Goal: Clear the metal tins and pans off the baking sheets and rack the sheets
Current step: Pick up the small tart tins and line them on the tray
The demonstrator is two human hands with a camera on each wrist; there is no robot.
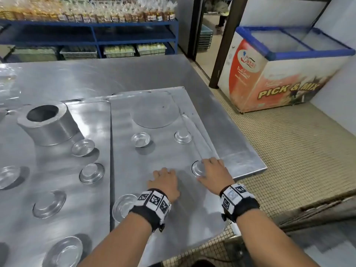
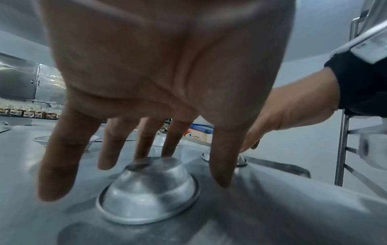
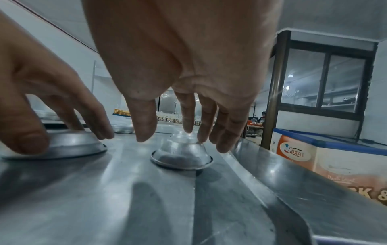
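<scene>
Left hand, fingers spread, over one inverted tin; right hand likewise over another tin, both on the baking sheet. Smooth domes may slip and clatter.

Both arms are bare from the elbow down, no sleeves at all. The left hand has a black fabric wristband behind it, wrapped in white tiles printed with black square marker codes. Same deal behind the right hand: black band, white code tiles, plus a little black tab hanging off its underside.
</scene>
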